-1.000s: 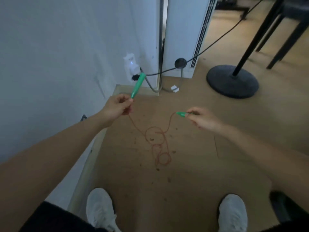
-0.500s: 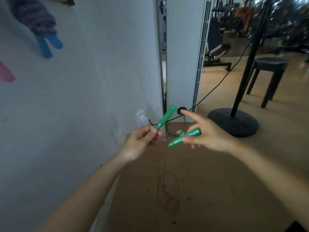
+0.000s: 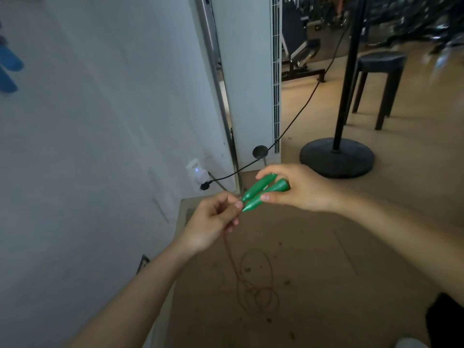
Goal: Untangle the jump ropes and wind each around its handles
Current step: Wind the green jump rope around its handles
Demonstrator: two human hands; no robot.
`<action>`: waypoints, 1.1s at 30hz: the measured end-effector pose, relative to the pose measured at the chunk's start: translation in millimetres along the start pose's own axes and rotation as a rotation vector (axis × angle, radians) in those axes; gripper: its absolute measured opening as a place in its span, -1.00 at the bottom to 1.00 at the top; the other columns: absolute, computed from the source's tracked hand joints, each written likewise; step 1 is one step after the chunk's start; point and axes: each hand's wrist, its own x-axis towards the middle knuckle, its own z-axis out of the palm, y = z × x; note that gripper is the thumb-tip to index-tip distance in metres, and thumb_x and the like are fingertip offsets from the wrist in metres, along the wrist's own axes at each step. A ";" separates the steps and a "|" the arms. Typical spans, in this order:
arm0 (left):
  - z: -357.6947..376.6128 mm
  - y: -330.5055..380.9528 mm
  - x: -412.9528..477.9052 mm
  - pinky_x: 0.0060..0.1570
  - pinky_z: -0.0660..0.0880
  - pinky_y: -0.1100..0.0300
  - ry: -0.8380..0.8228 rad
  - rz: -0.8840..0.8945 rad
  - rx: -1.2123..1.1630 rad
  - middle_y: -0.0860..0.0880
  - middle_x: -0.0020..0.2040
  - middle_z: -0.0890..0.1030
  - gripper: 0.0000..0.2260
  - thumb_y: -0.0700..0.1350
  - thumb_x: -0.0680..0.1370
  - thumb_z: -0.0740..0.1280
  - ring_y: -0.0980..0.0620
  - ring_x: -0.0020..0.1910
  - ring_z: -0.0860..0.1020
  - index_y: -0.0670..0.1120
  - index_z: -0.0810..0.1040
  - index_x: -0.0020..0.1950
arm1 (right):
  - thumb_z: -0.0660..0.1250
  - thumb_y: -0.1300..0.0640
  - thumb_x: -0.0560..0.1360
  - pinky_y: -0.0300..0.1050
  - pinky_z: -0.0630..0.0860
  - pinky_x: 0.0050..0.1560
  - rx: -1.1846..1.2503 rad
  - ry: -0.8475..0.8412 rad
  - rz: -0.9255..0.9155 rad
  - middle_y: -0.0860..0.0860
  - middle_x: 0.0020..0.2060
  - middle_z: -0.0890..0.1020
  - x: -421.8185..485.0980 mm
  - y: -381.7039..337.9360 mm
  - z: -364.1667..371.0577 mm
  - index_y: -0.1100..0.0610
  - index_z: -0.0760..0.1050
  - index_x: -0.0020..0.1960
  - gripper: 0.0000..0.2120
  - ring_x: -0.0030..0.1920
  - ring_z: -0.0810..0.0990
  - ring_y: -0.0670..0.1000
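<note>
Two green tapered jump-rope handles (image 3: pixel 261 192) lie side by side, and my right hand (image 3: pixel 298 188) grips both between thumb and fingers at their thick ends. My left hand (image 3: pixel 213 222) is just below their narrow tips and pinches the thin reddish rope (image 3: pixel 253 285) where it leaves the handles. The rope hangs from that hand down to the wooden floor, where it lies in several loose loops.
A white wall (image 3: pixel 100 121) runs close on the left with a plugged socket (image 3: pixel 197 173) and a black cable (image 3: pixel 288 126). A black stand with a round base (image 3: pixel 336 156) and a black stool (image 3: pixel 379 84) stand at the right. Gym equipment shows at the back.
The two handles have come together and my right hand now holds both. My left hand has shifted from its handle to the rope. The view has tilted up from the floor.
</note>
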 end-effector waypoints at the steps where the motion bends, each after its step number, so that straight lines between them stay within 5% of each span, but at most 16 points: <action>1: 0.5 -0.4 1.5 -0.35 0.45 0.28 0.036 0.005 -0.009 0.02 -0.40 0.54 -0.84 -0.26 0.63 0.29 0.08 -0.43 0.46 -0.13 0.53 -0.15 | 0.49 -0.09 0.44 -0.38 0.42 -0.14 -0.119 0.029 -0.008 -0.20 -0.16 0.55 -0.5 -1.5 -0.6 -0.06 0.52 0.31 -0.53 -0.18 0.54 -0.23; 4: 1.4 0.0 5.1 -0.30 0.47 0.29 0.122 0.016 -0.047 0.06 -0.41 0.55 -0.85 -0.29 0.62 0.29 0.13 -0.41 0.49 -0.14 0.51 -0.14 | 0.47 -0.24 0.39 -0.54 0.24 -0.05 -0.440 0.087 -0.041 -0.07 0.08 0.38 -3.0 -1.8 -1.6 -0.10 0.30 0.50 -0.24 0.03 0.40 -0.14; 8: 1.3 7.3 3.8 -0.26 0.51 0.29 0.108 0.049 -0.059 0.03 -0.38 0.58 -0.87 -0.30 0.62 0.29 0.13 -0.37 0.54 -0.17 0.52 -0.13 | 0.51 -0.28 0.30 -0.06 0.14 0.39 -0.447 0.073 -0.113 -0.01 0.48 0.13 -3.3 0.7 7.5 -0.13 0.05 0.59 0.01 0.47 0.11 0.03; 13: -0.3 18.1 -2.0 -0.24 0.51 0.29 0.065 0.039 -0.133 0.00 -0.34 0.61 -0.88 -0.28 0.61 0.29 0.08 -0.35 0.56 -0.20 0.53 -0.12 | 0.45 -0.38 0.26 0.14 0.05 0.42 -0.604 0.142 -0.216 0.01 0.58 0.02 -5.7 3.5 14.8 -0.07 0.26 0.50 -0.09 0.54 -0.02 0.14; 17: 2.0 23.7 -5.5 -0.24 0.52 0.31 0.090 0.006 -0.284 -0.01 -0.34 0.61 -0.90 -0.20 0.57 0.30 0.08 -0.34 0.58 -0.18 0.53 -0.14 | 0.46 -0.17 0.38 -0.06 0.28 0.12 -0.504 0.149 -0.265 -0.05 0.19 0.51 -4.6 5.2 24.5 0.05 0.39 0.28 -0.42 0.23 0.45 0.04; 20: 0.9 23.5 -6.4 -0.21 0.54 0.29 0.113 0.007 -0.294 -0.02 -0.35 0.61 -0.89 -0.21 0.57 0.30 0.07 -0.35 0.58 -0.18 0.54 -0.14 | 0.39 0.06 0.52 -0.10 0.38 -0.13 -0.306 0.121 -0.305 -0.08 -0.06 0.51 -8.1 5.4 31.4 0.10 0.42 0.18 -0.71 -0.11 0.51 0.00; 24: -1.2 23.4 -6.8 -0.27 0.52 0.32 0.171 0.009 -0.236 -0.02 -0.36 0.62 -0.89 -0.25 0.59 0.31 0.08 -0.38 0.57 -0.22 0.59 -0.10 | 0.35 -0.04 0.56 -0.21 0.25 -0.30 -0.228 0.018 -0.200 -0.06 -0.30 0.48 -8.2 2.8 34.7 0.05 0.40 -0.02 -0.80 -0.31 0.44 -0.04; 27: -6.0 22.3 -5.1 -0.30 0.49 0.28 0.205 0.011 -0.213 -0.03 -0.31 0.59 -0.85 -0.18 0.61 0.29 0.04 -0.38 0.52 -0.23 0.61 0.04 | 0.34 -0.12 0.54 -0.17 0.24 -0.37 0.116 -0.054 -0.028 0.05 -0.34 0.44 -7.6 0.7 31.6 0.13 0.45 -0.04 -0.70 -0.40 0.34 -0.06; 30: -7.5 16.9 -2.1 -0.30 0.45 0.23 0.263 -0.013 -0.189 -0.03 -0.31 0.54 -0.88 -0.18 0.63 0.28 0.06 -0.41 0.47 -0.17 0.59 0.08 | 0.30 0.06 0.61 -0.20 0.08 -0.49 0.830 -0.111 0.285 -0.04 -0.39 0.29 -7.7 -6.5 18.9 0.25 0.48 0.18 -0.72 -0.48 0.17 -0.11; 33: -0.1 13.9 -0.1 -0.31 0.40 0.21 0.341 -0.047 -0.242 -0.01 -0.32 0.55 -0.92 -0.22 0.63 0.29 0.09 -0.44 0.44 -0.13 0.58 0.01 | 0.27 0.07 0.59 -0.24 -0.01 -0.47 1.250 -0.196 0.423 -0.07 -0.38 0.24 -7.1 -12.9 6.4 0.20 0.45 0.35 -0.62 -0.48 0.12 -0.15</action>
